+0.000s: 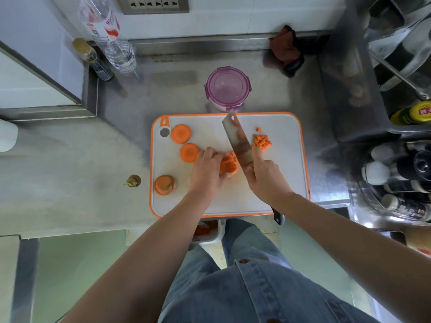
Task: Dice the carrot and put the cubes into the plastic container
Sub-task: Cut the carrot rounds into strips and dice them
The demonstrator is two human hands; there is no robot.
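— What stands well beyond the left hand (207, 170), off to its left?
— A clear water bottle (109, 31) with a red-and-white label. Just beside it is a small dark bottle (93, 59) with a gold cap.
— And beyond the right hand (265, 176)?
— A crumpled reddish cloth (285, 50) lies against the back wall. Well to that hand's right is a yellow-capped bottle (412, 114), with a cluster of condiment bottles (396, 176) nearer.
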